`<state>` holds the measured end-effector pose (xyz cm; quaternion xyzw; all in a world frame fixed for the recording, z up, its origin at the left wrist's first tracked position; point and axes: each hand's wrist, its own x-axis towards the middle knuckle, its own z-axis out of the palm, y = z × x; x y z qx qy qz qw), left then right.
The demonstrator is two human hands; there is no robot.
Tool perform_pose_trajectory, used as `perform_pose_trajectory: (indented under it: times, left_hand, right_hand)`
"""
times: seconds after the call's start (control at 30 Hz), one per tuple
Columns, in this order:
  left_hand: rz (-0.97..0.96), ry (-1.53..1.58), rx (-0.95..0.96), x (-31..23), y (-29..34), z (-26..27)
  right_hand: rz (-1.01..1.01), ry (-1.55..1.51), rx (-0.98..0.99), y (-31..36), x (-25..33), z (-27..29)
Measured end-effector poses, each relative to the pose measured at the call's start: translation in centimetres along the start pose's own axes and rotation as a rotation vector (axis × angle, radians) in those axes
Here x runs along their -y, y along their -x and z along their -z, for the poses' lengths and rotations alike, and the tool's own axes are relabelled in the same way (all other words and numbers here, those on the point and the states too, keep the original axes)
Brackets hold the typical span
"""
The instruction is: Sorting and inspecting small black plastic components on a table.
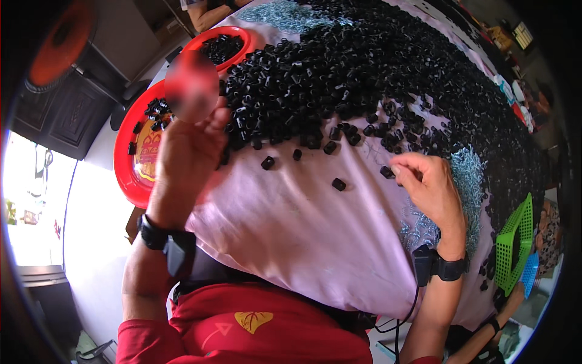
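Note:
My left hand (193, 139) is raised over the right rim of a red tray (126, 173) with a few small black plastic pieces (159, 114) in it. Its visible fingers are curled in; a blurred patch hides the fingertips and whatever they may hold. Above the cloth on the right, my right hand (427, 185) has thumb and forefinger pinched together. Right at those fingertips sits a small black hollow piece (387, 173); I cannot tell whether it is gripped. Thin bluish metal pins (418, 227) lie under and beside this hand.
A large heap of black pieces (303, 79) covers the far part of the pink cloth (273, 212). More bluish pins (285, 17) lie at the back. A second red tray (248, 42) holds black pieces. Green (514, 246) and blue baskets (530, 272) stand right, near another person's arm (506, 309).

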<state>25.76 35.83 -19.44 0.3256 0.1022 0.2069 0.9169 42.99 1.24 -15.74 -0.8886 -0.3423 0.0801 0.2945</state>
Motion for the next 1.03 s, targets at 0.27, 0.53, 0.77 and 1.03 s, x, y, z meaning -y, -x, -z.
perform_pose_trajectory:
  times: [0.27,0.53,0.77,1.03]
  left_hand:
    - [0.025,0.465,-0.266,-4.8,0.4,2.3]
    - [0.178,0.138,0.054,-1.3,0.3,-0.3]
    - [0.258,-0.807,0.329,4.9,-0.1,-9.9]
    - [-0.19,-1.752,0.811,9.7,-0.4,-9.5]
  right_hand:
    - [-0.07,0.086,0.037,0.1,-0.7,2.4]
    - [-0.136,0.172,0.359,0.9,0.6,3.8]
    - [-0.126,0.121,0.39,0.7,0.6,2.9]
    - [0.018,0.139,0.285,0.5,1.7,1.4]
